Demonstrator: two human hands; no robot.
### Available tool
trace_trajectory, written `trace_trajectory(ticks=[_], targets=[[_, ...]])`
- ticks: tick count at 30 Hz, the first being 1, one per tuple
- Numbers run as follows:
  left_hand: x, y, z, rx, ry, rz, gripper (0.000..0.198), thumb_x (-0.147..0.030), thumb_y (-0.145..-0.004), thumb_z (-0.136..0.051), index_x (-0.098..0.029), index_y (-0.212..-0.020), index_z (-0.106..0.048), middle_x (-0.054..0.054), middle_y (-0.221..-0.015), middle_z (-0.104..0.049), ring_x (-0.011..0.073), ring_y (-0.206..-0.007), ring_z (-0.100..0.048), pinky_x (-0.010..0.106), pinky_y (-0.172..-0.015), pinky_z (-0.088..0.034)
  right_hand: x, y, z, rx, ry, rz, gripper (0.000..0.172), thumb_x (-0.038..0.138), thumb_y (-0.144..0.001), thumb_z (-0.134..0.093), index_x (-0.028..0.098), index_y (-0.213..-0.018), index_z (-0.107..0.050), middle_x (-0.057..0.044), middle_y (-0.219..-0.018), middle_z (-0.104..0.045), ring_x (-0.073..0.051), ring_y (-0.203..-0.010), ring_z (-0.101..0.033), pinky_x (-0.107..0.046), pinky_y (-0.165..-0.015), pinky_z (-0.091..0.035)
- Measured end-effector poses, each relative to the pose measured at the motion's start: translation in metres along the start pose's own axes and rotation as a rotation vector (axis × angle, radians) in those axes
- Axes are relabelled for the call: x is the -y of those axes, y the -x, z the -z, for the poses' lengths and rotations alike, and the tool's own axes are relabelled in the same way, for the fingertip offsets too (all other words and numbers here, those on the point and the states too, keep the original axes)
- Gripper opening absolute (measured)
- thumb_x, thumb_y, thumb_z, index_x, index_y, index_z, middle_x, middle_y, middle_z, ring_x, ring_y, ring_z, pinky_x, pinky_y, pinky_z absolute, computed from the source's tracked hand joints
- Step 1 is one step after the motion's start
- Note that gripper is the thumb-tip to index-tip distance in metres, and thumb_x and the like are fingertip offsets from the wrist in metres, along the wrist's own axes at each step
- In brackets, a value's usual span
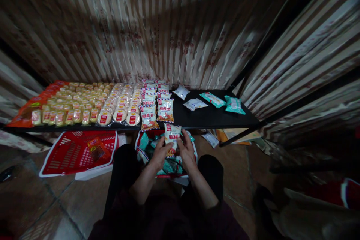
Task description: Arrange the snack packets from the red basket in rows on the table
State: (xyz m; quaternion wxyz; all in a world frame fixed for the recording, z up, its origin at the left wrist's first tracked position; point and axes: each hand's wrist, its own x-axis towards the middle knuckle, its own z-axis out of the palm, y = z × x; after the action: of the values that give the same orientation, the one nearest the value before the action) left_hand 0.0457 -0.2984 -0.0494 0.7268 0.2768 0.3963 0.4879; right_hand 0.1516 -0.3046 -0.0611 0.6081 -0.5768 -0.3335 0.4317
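Between my two hands is a white snack packet (172, 133) with red print, held upright over a red basket (194, 146). My left hand (161, 152) grips its left lower side with the thumb on the front. My right hand (186, 149) closes on its right edge. Under my hands, the basket holds teal packets (172, 165) and some striped-edge white ones. Just beyond, on the black shelf (194, 120), similar white snack packets (165, 110) lie in two overlapping columns. Their printed fronts face up.
Left on the shelf are rows of round wrapped biscuits (119, 114), small yellow packets (77, 115) and orange bags (33, 105). Two silvery packets (195, 104) and two teal packets (235, 105) lie to the right. A tilted red basket (81, 153) holds one orange packet. A packet (210, 139) rests on the floor.
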Motion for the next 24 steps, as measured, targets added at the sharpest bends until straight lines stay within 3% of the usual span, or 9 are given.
trace_trajectory(ticks=[5, 10, 16, 24], targets=[[-0.011, 0.001, 0.004, -0.048, 0.161, 0.066, 0.046, -0.026, -0.057, -0.076, -0.018, -0.1, -0.063, 0.005, -0.095, -0.072, 0.0229, -0.091, -0.067, 0.033, -0.085, -0.05, 0.011, 0.004, -0.006, 0.082, -0.146, -0.148, 0.07, 0.051, -0.066, -0.073, 0.027, -0.129, -0.053, -0.004, -0.118, -0.067, -0.025, -0.105, -0.063, -0.038, -0.087, -0.053], [-0.013, 0.001, 0.007, -0.095, 0.174, 0.059, 0.041, -0.031, -0.059, -0.075, -0.018, -0.097, -0.063, 0.004, -0.096, -0.071, 0.0216, -0.094, -0.066, 0.031, -0.086, -0.049, 0.021, 0.008, -0.006, 0.207, -0.161, -0.24, 0.069, 0.047, -0.063, -0.077, 0.024, -0.125, -0.057, -0.003, -0.102, -0.073, -0.024, -0.093, -0.067, -0.038, -0.085, -0.053], [-0.01, -0.003, 0.011, -0.025, 0.018, -0.01, 0.044, -0.044, -0.065, -0.076, -0.018, -0.098, -0.063, 0.006, -0.099, -0.07, 0.022, -0.097, -0.064, 0.034, -0.091, -0.045, 0.013, 0.005, 0.0, 0.222, -0.169, -0.203, 0.067, 0.042, -0.064, -0.078, 0.024, -0.125, -0.056, -0.004, -0.109, -0.07, -0.022, -0.096, -0.066, -0.037, -0.088, -0.051], [-0.003, -0.007, 0.021, -0.03, -0.18, -0.047, 0.046, -0.042, -0.062, -0.079, -0.016, -0.096, -0.063, 0.007, -0.094, -0.071, 0.0209, -0.087, -0.064, 0.034, -0.084, -0.046, 0.008, 0.003, -0.001, 0.176, -0.117, -0.168, 0.066, 0.041, -0.062, -0.078, 0.025, -0.123, -0.058, -0.003, -0.105, -0.071, -0.023, -0.097, -0.066, -0.039, -0.09, -0.051]])
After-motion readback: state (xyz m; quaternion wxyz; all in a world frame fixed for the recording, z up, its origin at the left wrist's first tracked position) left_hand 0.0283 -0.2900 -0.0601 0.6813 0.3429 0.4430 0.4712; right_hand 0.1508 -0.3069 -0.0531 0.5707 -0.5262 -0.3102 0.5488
